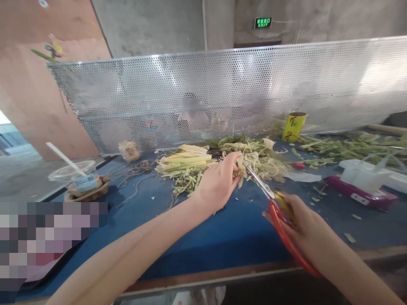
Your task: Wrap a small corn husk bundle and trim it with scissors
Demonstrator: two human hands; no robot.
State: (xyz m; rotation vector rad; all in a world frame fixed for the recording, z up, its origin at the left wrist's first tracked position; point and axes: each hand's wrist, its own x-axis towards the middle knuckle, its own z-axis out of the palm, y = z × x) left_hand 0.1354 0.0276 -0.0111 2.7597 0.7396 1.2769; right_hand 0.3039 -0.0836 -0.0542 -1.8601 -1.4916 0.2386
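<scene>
While a lidded cup (72, 171) stands at nine o'clock on the blue worktop (229, 228), the left hand (218, 182) pinches a small stalk (239, 173) near centre. At four o'clock, the right hand (307, 231) grips red scissors (280, 212), blades touching that stalk, and a yellow can (294, 126) stands at one o'clock.

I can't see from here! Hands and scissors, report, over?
Left hand pinching small corn piece. Right hand gripping red scissors, blades at the piece. Husk pile just behind.
</scene>
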